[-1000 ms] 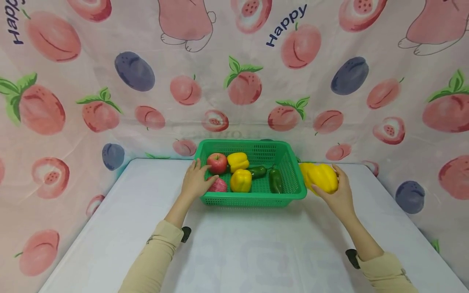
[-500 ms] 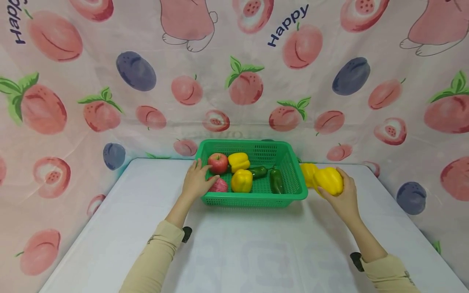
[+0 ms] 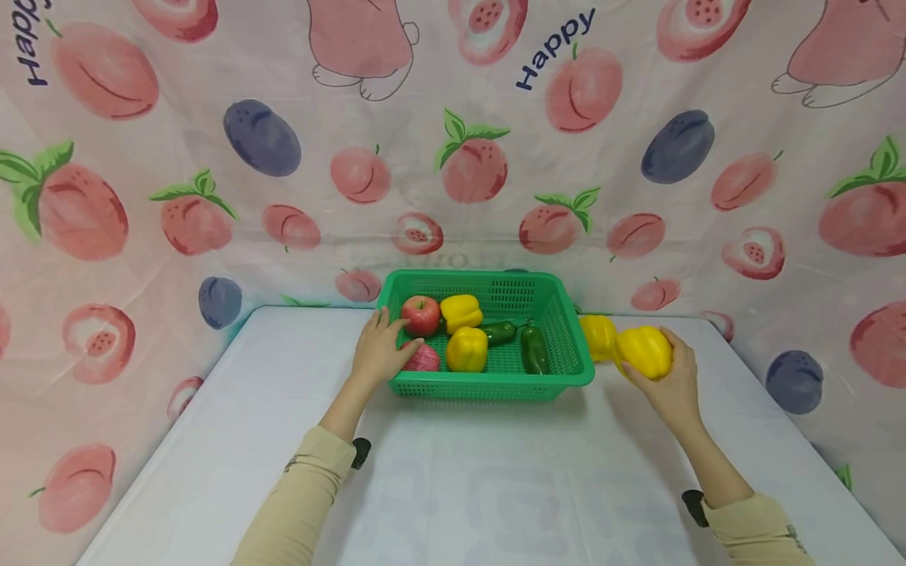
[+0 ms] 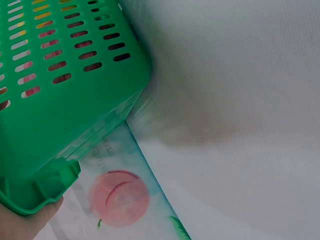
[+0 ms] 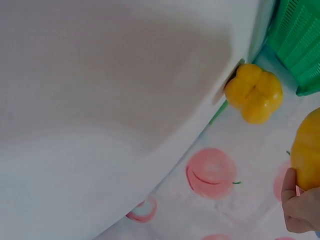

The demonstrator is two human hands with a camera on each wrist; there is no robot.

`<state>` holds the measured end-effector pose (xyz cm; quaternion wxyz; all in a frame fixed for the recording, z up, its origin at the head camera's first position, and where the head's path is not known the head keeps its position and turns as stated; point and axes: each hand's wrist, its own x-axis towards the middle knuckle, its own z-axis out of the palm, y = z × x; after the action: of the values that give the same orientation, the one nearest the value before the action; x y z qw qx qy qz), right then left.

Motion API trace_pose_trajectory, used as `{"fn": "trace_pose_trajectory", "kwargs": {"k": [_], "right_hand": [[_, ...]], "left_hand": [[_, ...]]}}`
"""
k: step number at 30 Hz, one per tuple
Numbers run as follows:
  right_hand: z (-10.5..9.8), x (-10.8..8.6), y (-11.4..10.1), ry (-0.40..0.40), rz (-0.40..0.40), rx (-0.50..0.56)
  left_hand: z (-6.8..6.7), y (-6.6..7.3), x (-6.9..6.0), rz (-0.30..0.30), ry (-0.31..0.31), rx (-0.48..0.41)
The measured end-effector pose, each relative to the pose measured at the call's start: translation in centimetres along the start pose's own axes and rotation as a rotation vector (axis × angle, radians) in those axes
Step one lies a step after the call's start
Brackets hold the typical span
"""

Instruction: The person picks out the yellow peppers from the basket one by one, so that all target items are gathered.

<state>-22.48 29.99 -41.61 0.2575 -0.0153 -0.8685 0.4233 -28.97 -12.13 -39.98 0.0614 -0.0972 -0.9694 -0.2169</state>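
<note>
My right hand [image 3: 668,389] grips a yellow bell pepper [image 3: 644,352], held to the right of a green plastic basket [image 3: 488,379]. A second yellow bell pepper [image 3: 597,338] sits on the table just outside the basket's right wall; the right wrist view shows both the held pepper [image 5: 307,150] and the other one [image 5: 254,92]. My left hand [image 3: 378,354] holds the basket's left rim, its thumb reaching inside. In the basket lie a red apple [image 3: 421,315], a pink streaked round thing [image 3: 422,358] partly under the thumb, two yellow bell peppers [image 3: 467,350] and two dark green peppers [image 3: 534,350].
The basket stands near the back edge of a white-covered table [image 3: 488,472]. Behind it hangs a fruit-printed cloth [image 3: 488,212], which also runs along both sides. In the left wrist view, the basket's slotted wall [image 4: 65,105] fills the upper left.
The right hand has carried its bell pepper rightward, away from the basket, and more of the pepper behind it now shows. The left hand keeps its place on the rim.
</note>
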Motion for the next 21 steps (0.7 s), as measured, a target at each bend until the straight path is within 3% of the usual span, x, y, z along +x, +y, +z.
{"fn": "trace_pose_trajectory", "kwargs": {"k": [21], "right_hand": [[-0.6, 0.3, 1.3, 0.008, 0.092, -0.059]], "left_hand": [[0.1, 0.0, 0.1, -0.011, -0.004, -0.01]]}}
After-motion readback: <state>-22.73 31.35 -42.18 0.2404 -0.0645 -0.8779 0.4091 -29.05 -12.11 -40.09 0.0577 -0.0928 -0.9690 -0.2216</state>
